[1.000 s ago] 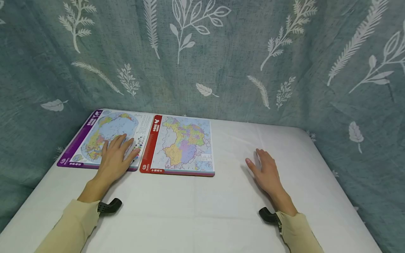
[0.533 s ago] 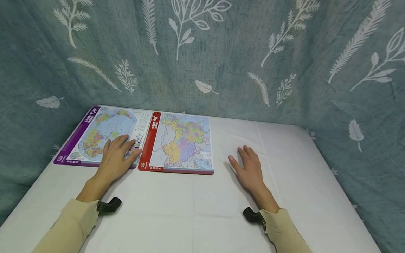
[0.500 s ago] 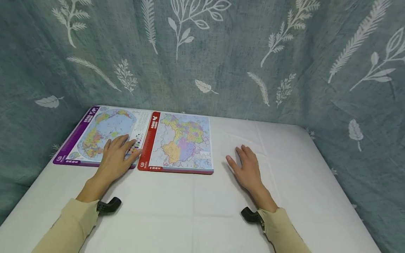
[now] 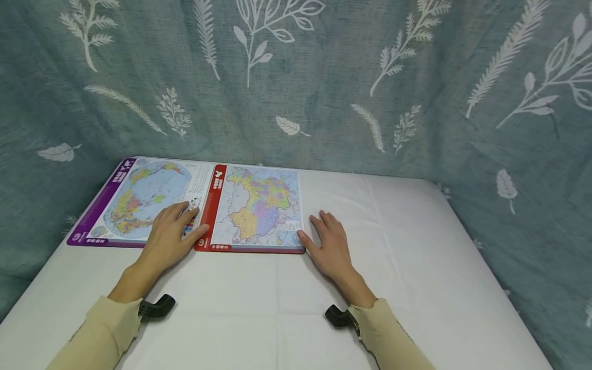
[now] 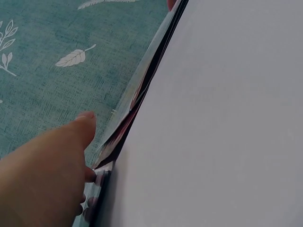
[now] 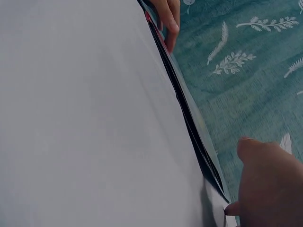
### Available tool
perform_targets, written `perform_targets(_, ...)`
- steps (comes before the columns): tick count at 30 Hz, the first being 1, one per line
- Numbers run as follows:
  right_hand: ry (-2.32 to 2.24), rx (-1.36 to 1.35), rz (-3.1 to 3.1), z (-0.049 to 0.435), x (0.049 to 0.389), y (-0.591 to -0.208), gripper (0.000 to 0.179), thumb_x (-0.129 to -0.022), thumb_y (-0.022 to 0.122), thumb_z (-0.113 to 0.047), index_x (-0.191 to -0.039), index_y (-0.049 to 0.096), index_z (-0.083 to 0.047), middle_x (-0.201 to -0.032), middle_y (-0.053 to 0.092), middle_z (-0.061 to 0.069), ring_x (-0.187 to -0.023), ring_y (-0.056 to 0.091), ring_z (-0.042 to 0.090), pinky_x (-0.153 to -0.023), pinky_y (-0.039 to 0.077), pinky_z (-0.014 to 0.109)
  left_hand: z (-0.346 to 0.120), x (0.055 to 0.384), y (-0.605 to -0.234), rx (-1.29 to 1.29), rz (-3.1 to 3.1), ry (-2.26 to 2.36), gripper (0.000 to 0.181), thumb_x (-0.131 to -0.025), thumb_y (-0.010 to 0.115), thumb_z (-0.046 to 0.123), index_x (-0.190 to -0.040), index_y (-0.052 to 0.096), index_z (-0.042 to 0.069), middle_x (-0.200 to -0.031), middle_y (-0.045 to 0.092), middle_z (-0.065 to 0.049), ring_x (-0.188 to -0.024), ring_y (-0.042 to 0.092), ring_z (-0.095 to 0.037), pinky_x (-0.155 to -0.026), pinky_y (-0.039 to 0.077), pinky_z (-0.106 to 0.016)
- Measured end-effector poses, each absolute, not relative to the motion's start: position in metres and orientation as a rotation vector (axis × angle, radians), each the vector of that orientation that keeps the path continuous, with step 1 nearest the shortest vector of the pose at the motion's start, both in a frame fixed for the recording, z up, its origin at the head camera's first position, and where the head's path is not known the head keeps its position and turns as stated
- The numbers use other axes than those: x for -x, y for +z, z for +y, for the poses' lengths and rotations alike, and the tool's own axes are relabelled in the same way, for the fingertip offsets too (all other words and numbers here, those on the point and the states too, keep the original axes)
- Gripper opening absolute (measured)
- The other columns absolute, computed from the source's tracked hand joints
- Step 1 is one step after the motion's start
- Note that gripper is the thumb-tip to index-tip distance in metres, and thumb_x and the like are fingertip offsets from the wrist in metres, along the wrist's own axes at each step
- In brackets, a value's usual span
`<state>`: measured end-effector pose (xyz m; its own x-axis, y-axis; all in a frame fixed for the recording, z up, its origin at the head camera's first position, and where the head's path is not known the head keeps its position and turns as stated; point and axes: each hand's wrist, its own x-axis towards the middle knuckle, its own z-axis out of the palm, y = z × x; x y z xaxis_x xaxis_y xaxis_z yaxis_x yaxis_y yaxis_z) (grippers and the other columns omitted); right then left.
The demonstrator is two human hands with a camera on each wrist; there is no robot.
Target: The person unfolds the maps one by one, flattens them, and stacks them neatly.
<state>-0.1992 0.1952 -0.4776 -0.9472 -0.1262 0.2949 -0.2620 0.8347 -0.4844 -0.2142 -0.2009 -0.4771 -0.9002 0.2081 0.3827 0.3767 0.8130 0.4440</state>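
Head view showed us a blue-green leaf-patterned curtain (image 4: 342, 67) rising beyond the fingertips, with a white tablecloth (image 4: 231, 293) spread beneath the fingers and nearer than them. We saw the purple-edged map (image 4: 152, 190) partly covered by the fingers of the left hand (image 4: 168, 236), stretching leftward and away from them. Just beside it, the red-edged map (image 4: 256, 208) lay flat between the left thumb, which reached over its red border, and the thumb of the right hand (image 4: 329, 246), whose tip met its far side edge; the remaining right fingers were just past that edge. We found the fingers of both hands released, relaxed and fairly straight, though we could not tell whether either thumb pressed down. Behind the fingers, at the wrists, we noted a left black device (image 4: 157, 307) and a right black device (image 4: 339, 317).
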Motion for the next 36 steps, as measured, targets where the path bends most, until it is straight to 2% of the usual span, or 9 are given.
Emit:
perform_targets(7, 0.828, -0.326, -2.768, 0.173, 0.191, -0.475, 0.075, -0.099, 0.065, -0.048, -0.149, 0.053, 0.007, -0.162, 0.044, 0.025, -0.156, 0.031, 0.044, -0.127, 0.020, 0.059, -0.195, 0.213, -0.477, 0.457, -2.698, -0.788, 0.063, -0.097, 0.072, 0.042, -0.142, 0.062, -0.001, -0.153, 0.050, -0.029, -0.146, 0.038, -0.050, -0.118, 0.025, -0.070)
perform_targets(13, 0.791, -0.346, -2.763, 0.172, 0.188, -0.478, 0.084, -0.093, 0.071, -0.048, -0.150, 0.049, 0.009, -0.161, 0.044, 0.025, -0.154, 0.034, 0.044, -0.126, 0.023, 0.058, -0.188, 0.212, -0.482, 0.471, -2.642, -0.885, 0.064, -0.095, 0.076, 0.037, -0.140, 0.062, -0.006, -0.150, 0.052, -0.028, -0.144, 0.041, -0.047, -0.116, 0.030, -0.068)
perform_targets(18, 0.784, -0.382, -2.721, 0.174, 0.189, -0.481, 0.086, -0.089, 0.078, -0.044, -0.150, 0.049, 0.010, -0.159, 0.046, 0.026, -0.152, 0.037, 0.044, -0.124, 0.027, 0.059, -0.184, 0.212, -0.483, 0.467, -2.640, -0.937, 0.069, -0.088, 0.082, 0.030, -0.141, 0.059, -0.009, -0.153, 0.050, -0.026, -0.144, 0.041, -0.045, -0.115, 0.032, -0.067)
perform_targets(21, 0.806, -0.385, -2.691, 0.172, 0.190, -0.481, 0.085, -0.089, 0.080, -0.043, -0.151, 0.050, 0.008, -0.156, 0.050, 0.023, -0.148, 0.042, 0.041, -0.120, 0.033, 0.057, -0.186, 0.213, -0.483, 0.451, -2.599, -0.972, 0.067, -0.084, 0.085, 0.022, -0.140, 0.061, -0.007, -0.150, 0.051, -0.025, -0.139, 0.042, -0.044, -0.112, 0.034, -0.066)
perform_targets(23, 0.834, -0.375, -2.676, 0.170, 0.189, -0.482, 0.085, -0.088, 0.083, -0.042, -0.151, 0.051, 0.006, -0.149, 0.053, 0.022, -0.139, 0.047, 0.039, -0.114, 0.040, 0.054, -0.188, 0.212, -0.484, 0.440, -2.559, -0.984, 0.065, -0.082, 0.086, 0.019, -0.138, 0.063, -0.005, -0.140, 0.057, -0.023, -0.131, 0.047, -0.042, -0.107, 0.036, -0.063)
perform_targets(25, 0.855, -0.360, -2.676, 0.169, 0.189, -0.482, 0.087, -0.085, 0.086, -0.041, -0.152, 0.051, 0.003, -0.137, 0.056, 0.019, -0.127, 0.050, 0.036, -0.105, 0.045, 0.049, -0.189, 0.212, -0.485, 0.440, -2.530, -0.992, 0.062, -0.081, 0.087, 0.015, -0.136, 0.064, -0.004, -0.122, 0.065, -0.019, -0.116, 0.051, -0.038, -0.100, 0.036, -0.057)
perform_targets(29, 0.883, -0.365, -2.669, 0.169, 0.190, -0.479, 0.087, -0.083, 0.089, -0.036, -0.151, 0.052, 0.003, -0.105, 0.062, 0.011, -0.095, 0.052, 0.025, -0.083, 0.042, 0.039, -0.188, 0.213, -0.486, 0.462, -2.509, -1.001, 0.060, -0.082, 0.087, 0.011, -0.135, 0.064, -0.004, -0.085, 0.064, -0.007, -0.088, 0.048, -0.024, -0.086, 0.032, -0.045)
perform_targets(32, 0.908, -0.386, -2.676, 0.169, 0.192, -0.476, 0.087, -0.085, 0.089, -0.032, -0.152, 0.048, 0.005, -0.088, 0.064, 0.004, -0.076, 0.051, 0.014, -0.074, 0.039, 0.033, -0.186, 0.216, -0.483, 0.488, -2.510, -1.001, 0.058, -0.084, 0.086, 0.010, -0.135, 0.064, -0.004, -0.074, 0.058, -0.001, -0.077, 0.045, -0.016, -0.079, 0.029, -0.039)
perform_targets(36, 0.967, -0.392, -2.695, 0.171, 0.192, -0.474, 0.085, -0.088, 0.086, -0.026, -0.154, 0.044, 0.008, -0.078, 0.065, 0.001, -0.060, 0.048, 0.005, -0.067, 0.039, 0.029, -0.185, 0.217, -0.481, 0.514, -2.510, -1.015, 0.055, -0.086, 0.085, 0.007, -0.135, 0.064, -0.006, -0.068, 0.053, 0.003, -0.063, 0.042, -0.007, -0.069, 0.031, -0.032)
